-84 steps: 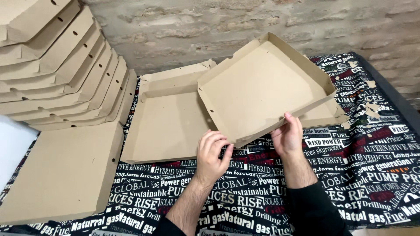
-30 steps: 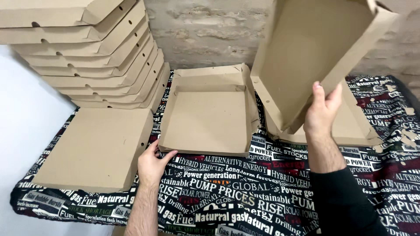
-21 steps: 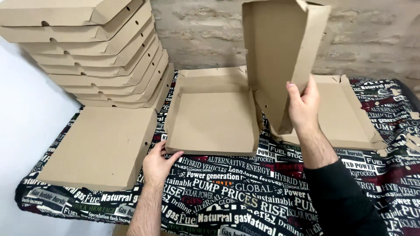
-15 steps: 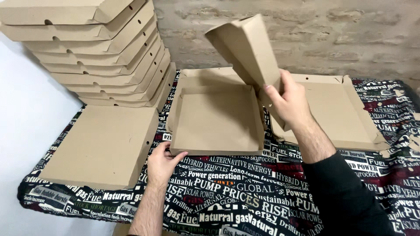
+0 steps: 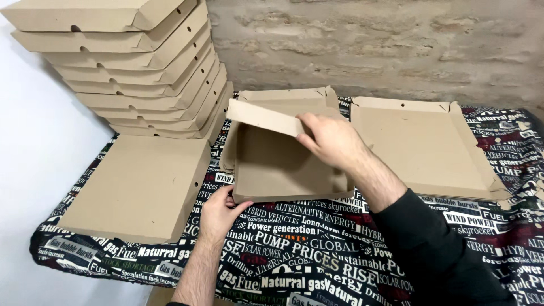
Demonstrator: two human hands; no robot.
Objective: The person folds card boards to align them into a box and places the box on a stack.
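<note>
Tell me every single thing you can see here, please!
stack of closed boxes: about seven, brown cardboard, piled at the back left by the wall.
closed flat box: one, brown, on the left of the table in front of the stack.
open box: one, brown, in the middle, with its lid half lowered over it.
unfolded box: one, brown, lying flat on the right.
tablecloth: one, black with white and red print, covering the table.
brick wall: one, pale grey-brown, behind the table.
left hand: one, bare, touching the open box's front left corner.
right hand: one, dark sleeve, gripping the lid's edge.
</note>
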